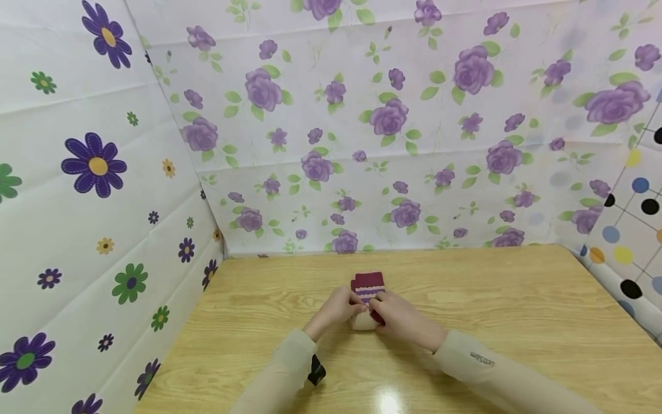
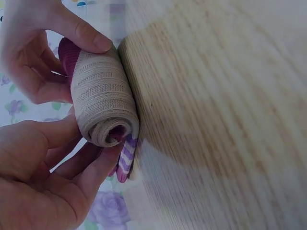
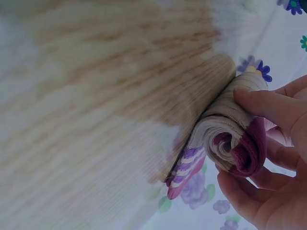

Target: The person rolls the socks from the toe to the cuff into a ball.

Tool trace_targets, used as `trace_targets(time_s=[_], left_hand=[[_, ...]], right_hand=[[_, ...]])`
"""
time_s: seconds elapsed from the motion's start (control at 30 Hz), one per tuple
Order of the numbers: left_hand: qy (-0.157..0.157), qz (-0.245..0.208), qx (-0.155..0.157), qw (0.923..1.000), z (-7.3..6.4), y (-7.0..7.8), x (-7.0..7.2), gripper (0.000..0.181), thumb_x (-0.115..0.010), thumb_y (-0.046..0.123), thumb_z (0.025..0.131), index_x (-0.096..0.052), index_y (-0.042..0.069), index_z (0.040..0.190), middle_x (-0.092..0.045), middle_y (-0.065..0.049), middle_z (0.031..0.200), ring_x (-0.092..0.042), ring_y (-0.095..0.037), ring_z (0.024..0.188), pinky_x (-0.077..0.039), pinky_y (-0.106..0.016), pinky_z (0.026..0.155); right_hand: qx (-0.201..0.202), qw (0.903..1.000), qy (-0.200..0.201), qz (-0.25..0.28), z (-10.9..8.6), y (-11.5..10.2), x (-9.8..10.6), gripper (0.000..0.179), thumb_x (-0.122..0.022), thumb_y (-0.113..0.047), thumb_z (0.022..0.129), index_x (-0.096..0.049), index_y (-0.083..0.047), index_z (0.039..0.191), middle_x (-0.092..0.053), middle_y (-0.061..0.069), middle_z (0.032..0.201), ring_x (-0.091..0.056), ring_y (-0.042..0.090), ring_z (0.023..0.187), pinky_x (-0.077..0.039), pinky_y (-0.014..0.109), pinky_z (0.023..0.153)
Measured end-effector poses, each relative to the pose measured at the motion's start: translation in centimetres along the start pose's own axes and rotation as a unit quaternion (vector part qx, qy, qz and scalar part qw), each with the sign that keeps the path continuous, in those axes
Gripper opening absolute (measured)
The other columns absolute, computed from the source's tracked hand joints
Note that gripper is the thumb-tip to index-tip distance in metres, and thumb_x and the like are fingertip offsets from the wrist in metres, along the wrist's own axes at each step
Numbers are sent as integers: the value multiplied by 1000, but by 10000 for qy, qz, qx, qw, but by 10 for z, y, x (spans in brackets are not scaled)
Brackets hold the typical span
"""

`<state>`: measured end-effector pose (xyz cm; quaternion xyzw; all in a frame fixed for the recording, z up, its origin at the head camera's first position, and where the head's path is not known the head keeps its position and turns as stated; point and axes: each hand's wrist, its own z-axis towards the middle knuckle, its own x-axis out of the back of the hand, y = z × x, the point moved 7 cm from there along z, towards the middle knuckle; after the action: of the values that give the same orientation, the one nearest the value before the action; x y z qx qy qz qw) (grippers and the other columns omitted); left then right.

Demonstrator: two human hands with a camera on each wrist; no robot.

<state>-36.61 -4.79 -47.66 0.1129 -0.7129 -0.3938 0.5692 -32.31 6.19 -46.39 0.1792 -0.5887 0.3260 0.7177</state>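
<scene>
Rolled socks (image 2: 103, 91): lie on the wooden table (image 1: 491, 299), between 5 and 6 o'clock from the middle of the head view; coiled in beige and maroon towards 6 o'clock; flat along the striped end (image 3: 187, 165) towards 12 o'clock, facing the flowered wall (image 1: 388, 121)
Left hand (image 1: 338, 307): sits at 9 o'clock on the roll; pinches the coil between thumb and fingers, close together at the tips rather than spread
Right hand (image 1: 400, 315): sits between 3 and 4 o'clock; lays the thumb on beige knit, with the other fingers curled round the maroon side; partly hidden at the fingertips, so impossible to tell the exact pressure points
Knit: looks soft, thick and ribbed; probably light, squashable and hard to damage; likely to cling to skin rather than slip
Coil: likely springy, apt to loosen if freed; best held at both ends, 9 and 3 o'clock, with thumbs on the 6 o'clock side, fingers on the 12 o'clock side, gentle even pressure
Striped end: a poor grip alone; likely to drag the coil open
Dark thing (image 1: 316, 371): sits just beside the left sleeve (image 1: 281, 368), around 7 o'clock from the socks; too little on show to name
</scene>
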Motion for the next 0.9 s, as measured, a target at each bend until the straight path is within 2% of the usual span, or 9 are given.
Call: trace_targets(time_s=[0.13,0.23,0.43,0.53,0.63,0.77,0.9], left_hand=[[57,37,70,10000,0,0,0,15,-66,12,91,-76,1,89,-73,-10,82,-53,-6,61,-40,-18,52],[257,93,10,9996,0,1,1,15,-65,11,92,-76,2,87,-72,-7,78,-51,-6,59,-40,-18,51],[637,362,-263,9970,-4,5,4,17,-64,9,92,-74,5,80,-69,-5,72,-49,-4,57,-41,-18,51],[637,450,-334,9964,-7,9,7,14,-64,7,92,-74,4,84,-71,-7,78,-55,-6,63,-46,-19,56],[568,451,-412,9965,-10,12,9,11,-64,5,91,-74,2,89,-72,-9,84,-59,-8,69,-49,-19,60],[534,389,-447,9968,-13,12,6,13,-63,5,92,-74,2,87,-70,-7,78,-55,-5,62,-47,-18,57],[608,446,-508,9959,-15,13,5,14,-63,5,92,-73,3,83,-68,-4,73,-51,-3,59,-45,-17,55]], right_hand=[[-105,9999,-108,33,3,3,-2,38,-86,-19,71,-64,-7,100,-65,8,96,-61,22,89,-53,36,75],[-101,9998,-105,151,5,6,-2,35,-86,-17,70,-65,-6,96,-64,5,89,-59,17,79,-51,30,66],[40,9985,-145,531,9,12,-4,24,-79,-12,72,-56,-12,78,-48,-6,68,-41,7,61,-35,21,54],[71,9963,-202,834,10,13,-5,23,-75,-9,73,-52,-12,72,-38,-8,62,-33,5,56,-28,21,52],[-31,9940,-303,1048,10,15,-6,21,-74,-9,73,-53,-11,70,-35,-8,60,-30,4,54,-26,21,52],[-156,9920,-469,1163,11,20,-8,16,-77,-16,75,-61,-12,78,-42,-8,61,-34,5,54,-28,21,51],[-173,9912,-567,1181,12,23,-8,19,-78,-19,74,-69,-12,88,-55,-8,69,-40,5,57,-33,21,50]])
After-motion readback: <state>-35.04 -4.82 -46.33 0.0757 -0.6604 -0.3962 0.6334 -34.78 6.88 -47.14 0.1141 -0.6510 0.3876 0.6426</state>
